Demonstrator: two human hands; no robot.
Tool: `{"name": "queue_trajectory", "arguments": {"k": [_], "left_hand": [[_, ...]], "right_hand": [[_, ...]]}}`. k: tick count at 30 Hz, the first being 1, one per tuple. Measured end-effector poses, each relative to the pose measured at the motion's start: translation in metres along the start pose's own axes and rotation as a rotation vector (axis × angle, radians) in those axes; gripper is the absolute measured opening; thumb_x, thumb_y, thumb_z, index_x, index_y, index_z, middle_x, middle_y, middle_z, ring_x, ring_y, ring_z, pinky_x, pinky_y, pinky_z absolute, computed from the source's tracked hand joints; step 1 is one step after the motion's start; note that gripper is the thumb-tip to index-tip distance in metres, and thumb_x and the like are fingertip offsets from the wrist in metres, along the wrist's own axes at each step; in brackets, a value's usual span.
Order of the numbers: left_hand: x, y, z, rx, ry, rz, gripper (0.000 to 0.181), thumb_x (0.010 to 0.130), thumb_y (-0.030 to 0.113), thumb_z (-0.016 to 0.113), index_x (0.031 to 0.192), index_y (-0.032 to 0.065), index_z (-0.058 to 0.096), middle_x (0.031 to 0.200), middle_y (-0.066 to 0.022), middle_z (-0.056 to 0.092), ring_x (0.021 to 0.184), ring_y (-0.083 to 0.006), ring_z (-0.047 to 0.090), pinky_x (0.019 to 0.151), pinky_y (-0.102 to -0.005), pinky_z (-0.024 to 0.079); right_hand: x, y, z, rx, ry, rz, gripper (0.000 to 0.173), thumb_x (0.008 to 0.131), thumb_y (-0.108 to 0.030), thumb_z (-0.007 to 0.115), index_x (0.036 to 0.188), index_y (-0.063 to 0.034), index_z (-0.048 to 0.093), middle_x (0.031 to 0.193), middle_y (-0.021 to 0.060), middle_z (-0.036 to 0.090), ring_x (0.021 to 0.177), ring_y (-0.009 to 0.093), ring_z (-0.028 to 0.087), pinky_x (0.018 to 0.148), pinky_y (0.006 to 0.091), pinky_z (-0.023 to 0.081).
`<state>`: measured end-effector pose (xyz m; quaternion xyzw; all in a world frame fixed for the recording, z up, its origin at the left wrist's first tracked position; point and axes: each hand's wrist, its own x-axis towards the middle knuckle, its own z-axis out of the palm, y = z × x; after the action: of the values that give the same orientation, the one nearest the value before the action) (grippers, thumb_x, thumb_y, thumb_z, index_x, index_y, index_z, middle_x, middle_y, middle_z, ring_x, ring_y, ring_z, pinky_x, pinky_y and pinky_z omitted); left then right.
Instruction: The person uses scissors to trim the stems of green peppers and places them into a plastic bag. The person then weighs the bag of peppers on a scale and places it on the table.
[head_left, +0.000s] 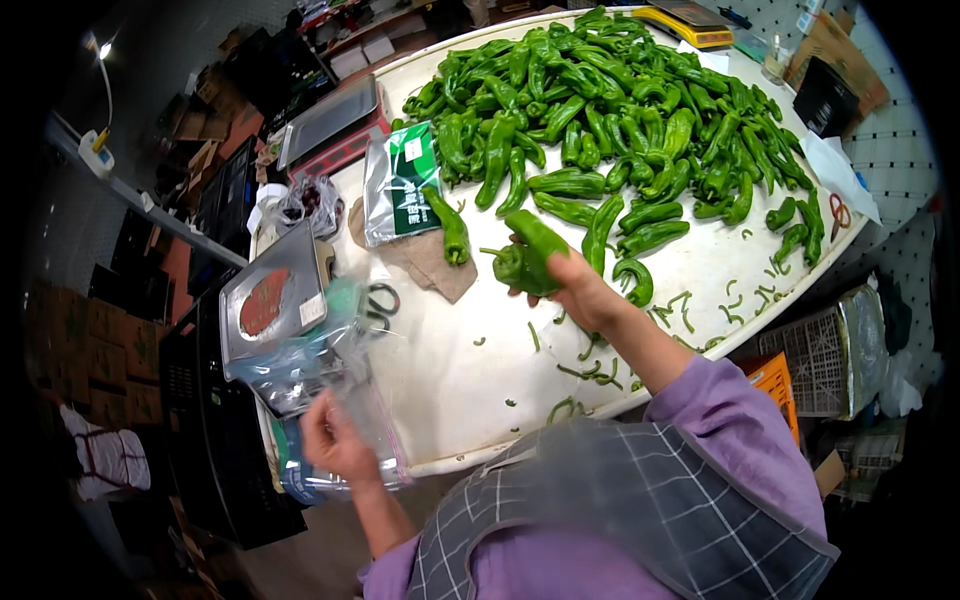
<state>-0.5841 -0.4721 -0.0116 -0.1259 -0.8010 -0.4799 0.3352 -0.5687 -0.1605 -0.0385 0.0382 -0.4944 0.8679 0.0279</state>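
My right hand (585, 292) holds at least two green peppers (529, 259) above the white table (442, 397). Over clear plastic bags (386, 439) at the near left corner is my left hand (337, 439), blurred and with fingers curled; whether it pinches the film cannot be told. A large heap of green peppers (600, 97) covers the far side. One loose pepper (451, 232) rests across a brown cloth (435, 270) and the edge of a green-and-clear printed packet (405, 184). Cut stems (592, 371) lie scattered near the table's front rim.
A weighing scale (274, 296) stands at the left, partly under plastic film, with dark-handled scissors (382, 307) beside it. Beyond are a red scale (330, 124) and a bagged dark item (309, 202). A yellow scale (690, 26) and red-handled scissors (840, 211) lie toward the right.
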Motion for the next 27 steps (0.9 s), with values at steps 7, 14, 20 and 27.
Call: {"name": "queue_trajectory", "arguments": {"k": [7, 14, 20, 27], "left_hand": [[-0.025, -0.014, 0.036, -0.101, -0.184, -0.138, 0.008, 0.074, 0.001, 0.062, 0.082, -0.0007, 0.062, 0.058, 0.0034, 0.048, 0.050, -0.0019, 0.036, 0.044, -0.0176, 0.028], [-0.012, 0.009, 0.043, -0.075, -0.277, -0.204, 0.009, 0.069, 0.002, 0.067, 0.067, 0.0007, 0.058, 0.056, 0.0043, 0.043, 0.050, -0.0032, 0.033, 0.044, -0.0186, 0.026], [0.003, 0.043, 0.056, -0.134, -0.449, -0.176, 0.007, 0.070, 0.004, 0.066, 0.071, 0.0027, 0.059, 0.053, 0.0043, 0.041, 0.049, -0.0034, 0.033, 0.044, -0.0199, 0.027], [-0.027, 0.055, 0.070, 0.022, -0.757, 0.187, 0.026, 0.073, 0.009, 0.063, 0.099, 0.0127, 0.063, 0.064, -0.0096, 0.059, 0.051, -0.0211, 0.057, 0.047, -0.0290, 0.043]], "right_hand": [[-0.018, -0.013, 0.013, 0.758, -0.115, 0.180, 0.080, 0.075, -0.073, 0.023, 0.117, -0.0085, 0.046, 0.101, 0.0242, 0.055, 0.061, 0.027, 0.054, 0.052, 0.0326, 0.037], [-0.029, -0.006, 0.030, 0.668, -0.154, 0.280, 0.085, 0.072, -0.075, 0.026, 0.114, -0.0049, 0.046, 0.097, 0.0249, 0.056, 0.060, 0.027, 0.056, 0.048, 0.0341, 0.040], [-0.032, 0.025, 0.064, -0.558, -0.476, 0.402, 0.053, 0.074, -0.039, 0.058, 0.112, -0.0031, 0.046, 0.088, 0.0117, 0.057, 0.079, 0.018, 0.056, 0.068, 0.0291, 0.044], [-0.014, 0.054, 0.058, -1.215, -0.156, 0.117, 0.053, 0.068, -0.046, 0.059, 0.099, -0.0039, 0.052, 0.089, 0.0209, 0.058, 0.081, 0.036, 0.057, 0.070, 0.0414, 0.046]]}}
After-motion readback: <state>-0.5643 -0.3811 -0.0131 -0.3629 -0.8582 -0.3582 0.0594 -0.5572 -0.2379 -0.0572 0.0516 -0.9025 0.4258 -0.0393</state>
